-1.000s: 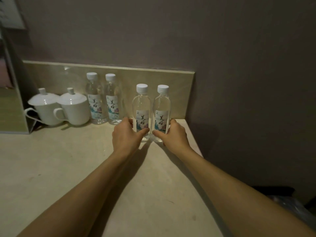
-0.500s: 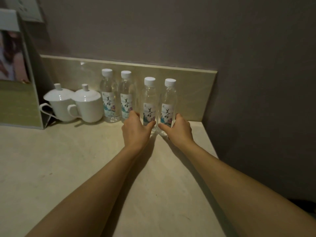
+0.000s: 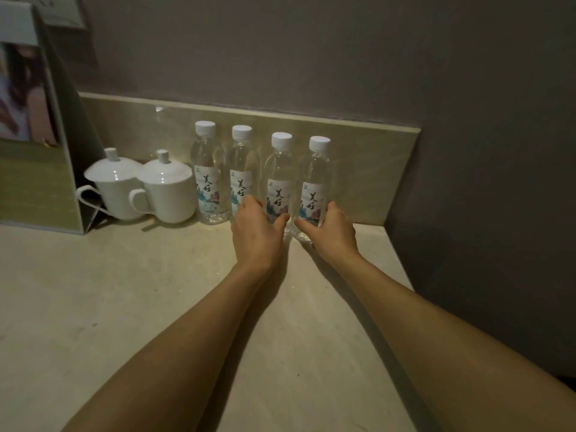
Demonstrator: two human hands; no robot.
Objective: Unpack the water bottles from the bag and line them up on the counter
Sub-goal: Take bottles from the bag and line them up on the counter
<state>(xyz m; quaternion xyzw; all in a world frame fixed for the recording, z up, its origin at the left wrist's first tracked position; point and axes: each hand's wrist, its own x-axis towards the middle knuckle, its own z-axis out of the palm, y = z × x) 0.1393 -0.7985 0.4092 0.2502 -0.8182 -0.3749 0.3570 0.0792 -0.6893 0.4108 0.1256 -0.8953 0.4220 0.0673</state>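
Several clear water bottles with white caps and printed labels stand upright in a row against the beige backsplash. The two on the left, bottle one (image 3: 208, 176) and bottle two (image 3: 242, 169), stand free beside the cups. My left hand (image 3: 256, 233) wraps the base of the third bottle (image 3: 279, 173). My right hand (image 3: 332, 233) grips the base of the fourth bottle (image 3: 315, 176) at the right end. Both held bottles rest on the counter (image 3: 131, 307), close together. No bag is in view.
Two white lidded cups (image 3: 117, 188) (image 3: 166, 191) stand left of the bottles. A standing display card (image 3: 34, 151) sits at the far left. The counter's right edge (image 3: 402, 263) ends just past the last bottle, against a dark wall.
Both hands have slid the two right-hand bottles back and left, closing the gap to the other pair; the four now form one row at the backsplash.
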